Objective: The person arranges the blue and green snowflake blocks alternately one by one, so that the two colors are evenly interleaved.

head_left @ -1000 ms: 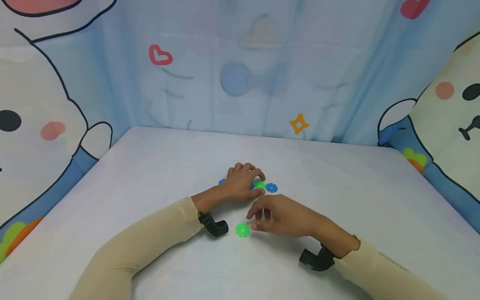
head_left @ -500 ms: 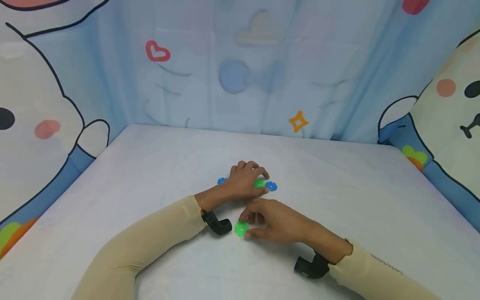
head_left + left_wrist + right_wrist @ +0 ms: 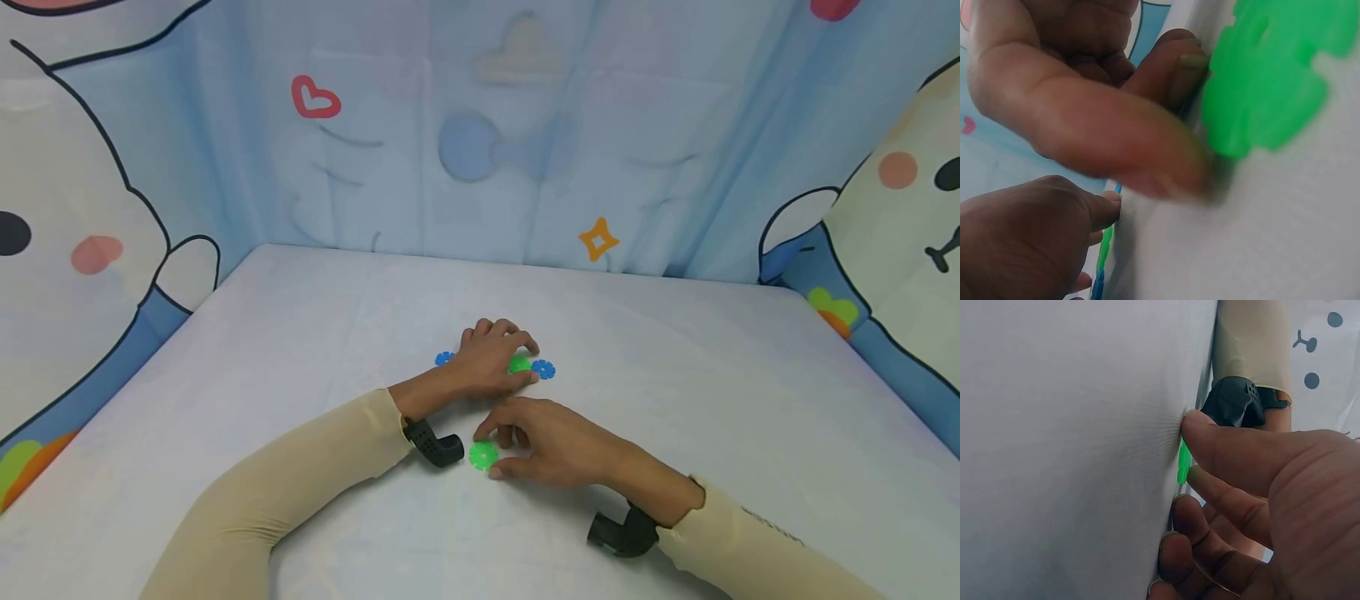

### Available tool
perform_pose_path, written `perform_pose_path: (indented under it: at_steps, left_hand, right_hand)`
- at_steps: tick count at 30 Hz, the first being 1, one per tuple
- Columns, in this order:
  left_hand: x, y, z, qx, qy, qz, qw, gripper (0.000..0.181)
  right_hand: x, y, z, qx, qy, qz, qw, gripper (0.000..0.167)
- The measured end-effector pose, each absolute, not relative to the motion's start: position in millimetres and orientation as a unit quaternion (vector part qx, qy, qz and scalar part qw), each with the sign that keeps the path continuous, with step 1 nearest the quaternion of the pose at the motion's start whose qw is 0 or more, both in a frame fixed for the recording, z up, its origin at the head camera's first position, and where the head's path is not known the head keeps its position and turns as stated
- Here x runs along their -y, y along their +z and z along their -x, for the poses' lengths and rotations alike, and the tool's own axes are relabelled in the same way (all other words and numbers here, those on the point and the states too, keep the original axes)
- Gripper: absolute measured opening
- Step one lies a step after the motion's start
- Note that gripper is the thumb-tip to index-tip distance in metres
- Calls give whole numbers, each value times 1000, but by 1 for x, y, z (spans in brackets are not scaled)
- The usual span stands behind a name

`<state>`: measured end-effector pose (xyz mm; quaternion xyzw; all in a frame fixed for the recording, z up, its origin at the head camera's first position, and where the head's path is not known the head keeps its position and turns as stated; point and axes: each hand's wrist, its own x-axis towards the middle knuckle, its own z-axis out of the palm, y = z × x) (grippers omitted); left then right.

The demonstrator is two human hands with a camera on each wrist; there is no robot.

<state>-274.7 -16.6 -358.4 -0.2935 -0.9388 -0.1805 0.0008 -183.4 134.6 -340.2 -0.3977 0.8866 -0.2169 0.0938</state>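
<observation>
My right hand holds a green snowflake building disc at its edges, thumb and index finger bent around it. The disc lies flat on the white table. Farther forward, my left hand rests over a row of similar discs, its thumb and fingers spread. Between its thumb and index finger shows a green disc, with a blue disc beside it on the right. Left of the hand, part of another blue disc shows; the hand hides the row's middle. In the right wrist view the held disc appears edge-on.
A white cloth covers the table. Behind it hangs a blue printed curtain. Dark wrist cameras, one on the left wrist and one on the right wrist, sit low over the cloth; the left one is close to the near green disc.
My right hand has moved left and nearer to me, its thumb and index finger now around the near green disc. My left hand has shifted slightly right over the row.
</observation>
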Motion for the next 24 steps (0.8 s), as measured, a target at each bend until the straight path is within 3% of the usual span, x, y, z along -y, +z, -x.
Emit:
perform_pose_path:
  at_steps: [24]
  left_hand:
    - [16, -360, 275, 938, -189, 290, 2, 39]
  right_hand:
    - [-134, -339, 181, -887, -206, 398, 114, 22]
